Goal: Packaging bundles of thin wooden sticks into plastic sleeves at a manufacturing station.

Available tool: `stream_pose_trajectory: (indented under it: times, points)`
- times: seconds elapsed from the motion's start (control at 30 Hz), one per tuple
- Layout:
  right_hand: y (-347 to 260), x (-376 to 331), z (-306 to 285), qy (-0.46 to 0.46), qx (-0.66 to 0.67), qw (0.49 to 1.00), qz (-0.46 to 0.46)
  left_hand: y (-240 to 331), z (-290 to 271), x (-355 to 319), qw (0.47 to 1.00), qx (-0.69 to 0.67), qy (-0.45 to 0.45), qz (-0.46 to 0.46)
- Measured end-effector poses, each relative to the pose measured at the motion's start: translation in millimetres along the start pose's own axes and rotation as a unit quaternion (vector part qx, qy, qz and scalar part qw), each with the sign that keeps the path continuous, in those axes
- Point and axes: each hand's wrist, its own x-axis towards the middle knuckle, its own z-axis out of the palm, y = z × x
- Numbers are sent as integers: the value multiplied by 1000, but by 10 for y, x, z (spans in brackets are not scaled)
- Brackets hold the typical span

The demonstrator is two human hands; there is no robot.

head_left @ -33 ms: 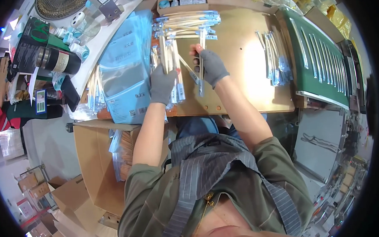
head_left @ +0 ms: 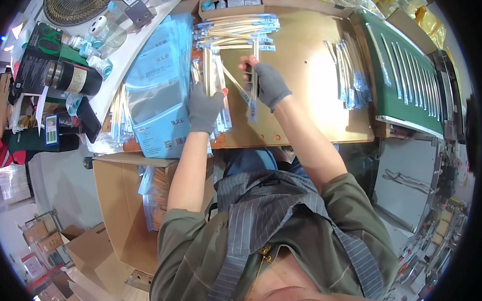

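Note:
My left hand (head_left: 206,108), in a grey fingerless glove, is closed around a bundle of wrapped chopsticks (head_left: 212,72), pale sticks in clear and blue sleeves. Its thumb lies along the bundle's right side. My right hand (head_left: 271,86), gloved alike, pinches a single slim chopstick packet (head_left: 253,102) that stands nearly upright in the view, its blue end toward me. One more packet (head_left: 234,81) slants between my two hands. Beyond them, a pile of wrapped chopsticks (head_left: 236,26) lies crosswise on the brown tabletop (head_left: 303,111).
Large blue printed bags (head_left: 162,95) overlap to the left of my left hand. More wrapped chopsticks (head_left: 350,75) lie at the right, before a green board (head_left: 408,75) bearing a row of packets. An open carton (head_left: 121,208) stands below the table's left edge. A black thermos (head_left: 74,76) lies at far left.
The packet in my right hand has shifted slightly left and nearer the slanted one. My left hand has moved a little on the bundle.

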Motion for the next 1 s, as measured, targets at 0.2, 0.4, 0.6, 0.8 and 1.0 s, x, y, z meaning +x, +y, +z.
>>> stream_pose_trajectory:
  times: [0.2, 0.4, 0.6, 0.8, 1.0]
  points:
    - [-30, 244, 194, -140, 164, 977, -9, 80, 127, 6, 994, -78, 30, 65]
    - [-163, 885, -72, 98, -466, 755, -450, 32, 127, 46, 957, -248, -32, -147]
    - [-273, 1298, -158, 28, -845, 431, -316, 77, 42, 69, 946, -284, 30, -153]
    - [-454, 1434, -68, -21, -829, 457, -322, 67, -115, 40, 935, -307, 86, -157]
    - [-826, 1383, -264, 4, -766, 539, -349, 12, -74, 93, 931, -324, 81, -151]
